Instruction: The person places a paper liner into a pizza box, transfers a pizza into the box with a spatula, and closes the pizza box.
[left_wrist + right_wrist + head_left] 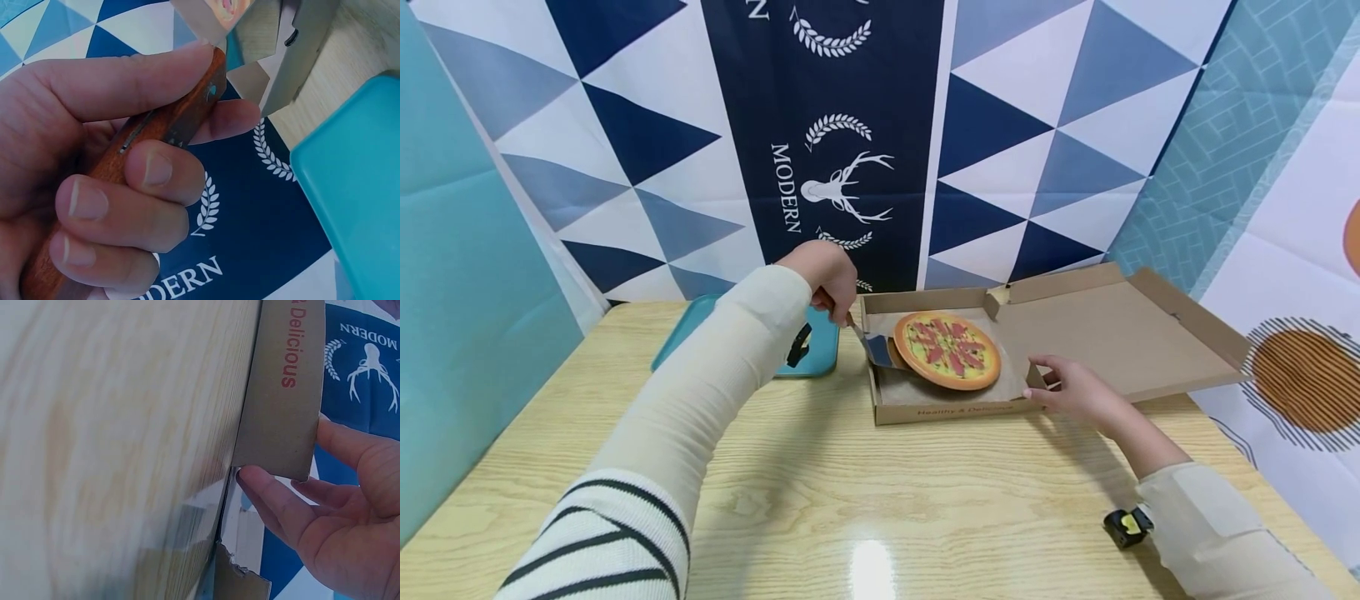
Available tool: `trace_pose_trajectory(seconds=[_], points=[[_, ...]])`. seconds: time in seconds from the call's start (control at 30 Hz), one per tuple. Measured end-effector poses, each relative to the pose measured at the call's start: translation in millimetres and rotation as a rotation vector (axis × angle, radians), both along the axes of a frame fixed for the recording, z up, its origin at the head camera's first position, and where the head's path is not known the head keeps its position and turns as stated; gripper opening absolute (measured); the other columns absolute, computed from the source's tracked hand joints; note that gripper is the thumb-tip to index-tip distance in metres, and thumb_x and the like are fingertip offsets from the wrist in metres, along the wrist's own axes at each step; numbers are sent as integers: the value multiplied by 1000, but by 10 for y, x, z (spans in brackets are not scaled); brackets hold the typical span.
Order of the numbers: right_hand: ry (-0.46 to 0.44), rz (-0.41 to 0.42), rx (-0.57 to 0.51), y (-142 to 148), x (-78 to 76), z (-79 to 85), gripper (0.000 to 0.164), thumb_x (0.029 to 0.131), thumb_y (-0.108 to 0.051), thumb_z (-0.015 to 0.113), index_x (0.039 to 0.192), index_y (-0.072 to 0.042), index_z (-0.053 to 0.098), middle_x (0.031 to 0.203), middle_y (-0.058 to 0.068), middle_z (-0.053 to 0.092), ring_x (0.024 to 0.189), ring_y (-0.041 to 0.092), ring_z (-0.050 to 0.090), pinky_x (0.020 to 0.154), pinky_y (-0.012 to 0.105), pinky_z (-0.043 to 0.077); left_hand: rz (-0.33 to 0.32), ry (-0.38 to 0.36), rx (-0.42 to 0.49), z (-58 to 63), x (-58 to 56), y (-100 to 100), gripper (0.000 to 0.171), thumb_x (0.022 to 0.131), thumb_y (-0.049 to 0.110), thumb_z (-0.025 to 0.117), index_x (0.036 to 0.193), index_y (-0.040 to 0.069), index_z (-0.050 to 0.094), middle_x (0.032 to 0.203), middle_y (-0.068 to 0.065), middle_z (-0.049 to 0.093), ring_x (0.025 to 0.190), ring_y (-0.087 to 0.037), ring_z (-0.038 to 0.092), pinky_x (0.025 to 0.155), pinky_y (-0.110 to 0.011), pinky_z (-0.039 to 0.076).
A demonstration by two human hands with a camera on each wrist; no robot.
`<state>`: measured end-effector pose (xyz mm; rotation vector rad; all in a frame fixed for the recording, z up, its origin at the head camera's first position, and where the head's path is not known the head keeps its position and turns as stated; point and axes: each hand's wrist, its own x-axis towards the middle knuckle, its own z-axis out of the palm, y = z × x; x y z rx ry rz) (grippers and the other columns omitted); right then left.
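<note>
My left hand grips the wooden handle of a spatula, its fingers wrapped around it. The spatula's metal blade reaches over the left wall of an open cardboard pizza box. Its front end meets the left edge of a round pizza, which has red and green toppings and lies on brown paper. At the box's front right corner, my right hand pinches the cardboard, thumb at the top edge and fingertips at the corner's side, as the right wrist view shows.
A turquoise tray lies left of the box, partly behind my left arm. The box lid is folded out to the right. Patterned cloth hangs behind the wooden table.
</note>
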<state>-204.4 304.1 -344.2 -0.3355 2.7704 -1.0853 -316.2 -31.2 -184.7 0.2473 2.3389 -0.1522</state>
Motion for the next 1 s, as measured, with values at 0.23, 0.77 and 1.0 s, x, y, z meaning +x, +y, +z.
trace_pose_trajectory(seconds=[0.23,0.77,1.0], points=[[-3,-2,3,12,5,2,68,95,-16,65,143,16,28,115,36,54,83,27,67,73,41,57,-2,10,-6,66,40,-16,10,88,20,72,88,10,74,60,4,50,45,-7,37,45,-18,32],[-7,1,17,5,0,12,67,96,-15,64,143,16,28,116,37,53,83,27,66,73,41,57,-5,68,-29,106,62,-34,12,86,22,74,86,10,75,59,5,50,45,-6,40,45,-18,34],[-13,-1,8,-12,18,25,67,96,-15,64,143,16,27,118,38,52,87,30,66,73,41,57,-7,67,1,87,48,-50,8,88,20,73,88,14,79,60,4,52,46,-7,40,45,-20,33]])
